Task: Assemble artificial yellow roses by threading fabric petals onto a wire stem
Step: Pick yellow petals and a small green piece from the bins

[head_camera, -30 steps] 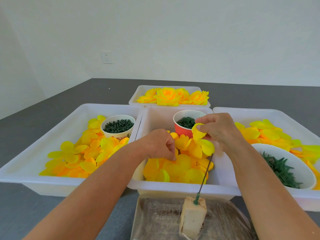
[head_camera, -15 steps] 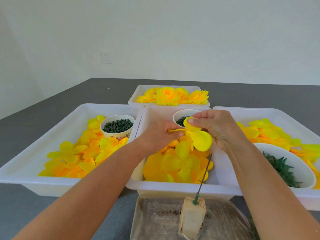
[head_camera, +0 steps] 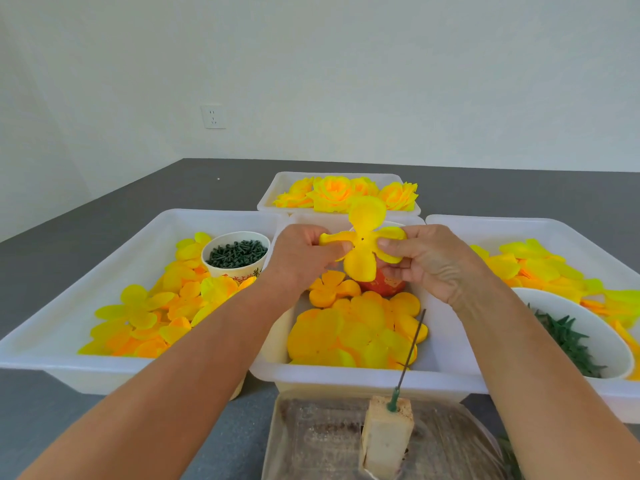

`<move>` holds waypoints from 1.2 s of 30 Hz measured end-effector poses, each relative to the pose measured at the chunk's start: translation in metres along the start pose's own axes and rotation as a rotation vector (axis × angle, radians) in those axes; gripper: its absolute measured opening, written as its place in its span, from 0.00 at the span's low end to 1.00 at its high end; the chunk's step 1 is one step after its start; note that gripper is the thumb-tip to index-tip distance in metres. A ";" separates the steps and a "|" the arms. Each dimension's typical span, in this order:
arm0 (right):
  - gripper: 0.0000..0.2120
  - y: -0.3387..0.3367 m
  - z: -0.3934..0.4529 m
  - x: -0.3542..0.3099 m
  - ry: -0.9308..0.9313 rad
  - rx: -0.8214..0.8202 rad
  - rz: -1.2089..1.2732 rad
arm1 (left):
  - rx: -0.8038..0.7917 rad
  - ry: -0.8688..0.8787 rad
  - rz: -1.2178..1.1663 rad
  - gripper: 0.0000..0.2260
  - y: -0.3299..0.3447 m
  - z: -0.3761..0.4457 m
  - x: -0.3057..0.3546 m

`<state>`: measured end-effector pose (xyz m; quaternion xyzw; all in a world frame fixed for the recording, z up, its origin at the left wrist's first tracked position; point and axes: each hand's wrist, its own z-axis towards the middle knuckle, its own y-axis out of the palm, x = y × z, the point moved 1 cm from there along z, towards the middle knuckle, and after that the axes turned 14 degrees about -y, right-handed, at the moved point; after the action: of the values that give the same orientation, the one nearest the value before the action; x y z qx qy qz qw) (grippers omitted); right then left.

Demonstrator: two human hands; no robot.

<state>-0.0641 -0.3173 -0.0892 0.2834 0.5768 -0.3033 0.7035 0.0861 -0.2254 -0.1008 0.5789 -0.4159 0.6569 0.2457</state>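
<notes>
In the head view, a four-lobed yellow fabric petal piece [head_camera: 362, 242] is held up above the middle tray [head_camera: 346, 377], spread flat and facing the camera, a small hole visible at its centre. Its left lobe is pinched by the left hand [head_camera: 301, 254], and its right lobe is pinched between thumb and fingers of the right hand [head_camera: 420, 259]; both hands are thus closed on the same piece.

Below the hands, loose yellow petals [head_camera: 353, 336] are piled in the middle tray, and a red cup [head_camera: 382, 285] is partly hidden behind the held piece. A dark wire stem [head_camera: 410, 351] is planted, tilted, in a pale foam block [head_camera: 386, 434] at the near edge (the block stands on a clear-covered tray [head_camera: 311, 441]).

To the left, a left tray [head_camera: 69, 341] is filled with yellow and orange petals, and a paper cup [head_camera: 235, 254] of dark green parts stands in it. To the right, a right tray [head_camera: 540, 226] is seen with petals and a white bowl [head_camera: 602, 341] of green pieces. At the back, finished yellow roses [head_camera: 346, 194] are gathered in a far tray [head_camera: 277, 188] on the grey tabletop [head_camera: 121, 202].
</notes>
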 end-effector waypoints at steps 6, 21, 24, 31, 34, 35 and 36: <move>0.11 0.003 0.002 0.003 -0.055 0.054 -0.049 | -0.132 -0.047 -0.168 0.14 0.000 -0.003 0.003; 0.14 0.006 0.003 0.004 -0.541 0.204 -0.475 | 0.057 0.070 -0.104 0.16 -0.002 0.000 0.004; 0.20 0.012 0.001 0.004 -0.673 0.229 -0.623 | 0.019 0.086 -0.142 0.17 0.001 -0.003 0.006; 0.11 0.017 0.000 0.005 -0.644 -0.011 -0.457 | -0.063 0.085 -0.255 0.08 -0.001 -0.001 0.004; 0.08 0.018 -0.002 0.003 -0.552 -0.107 -0.231 | -0.028 0.087 -0.323 0.08 -0.004 0.001 0.004; 0.11 0.017 -0.001 0.004 -0.520 -0.117 -0.195 | -0.022 0.088 -0.349 0.06 -0.005 0.001 0.004; 0.13 0.015 0.000 0.005 -0.491 -0.114 -0.157 | -0.022 0.085 -0.372 0.05 -0.006 0.001 0.004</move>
<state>-0.0516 -0.3080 -0.0933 0.1156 0.4253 -0.3837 0.8115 0.0904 -0.2240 -0.0955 0.6148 -0.2982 0.6194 0.3866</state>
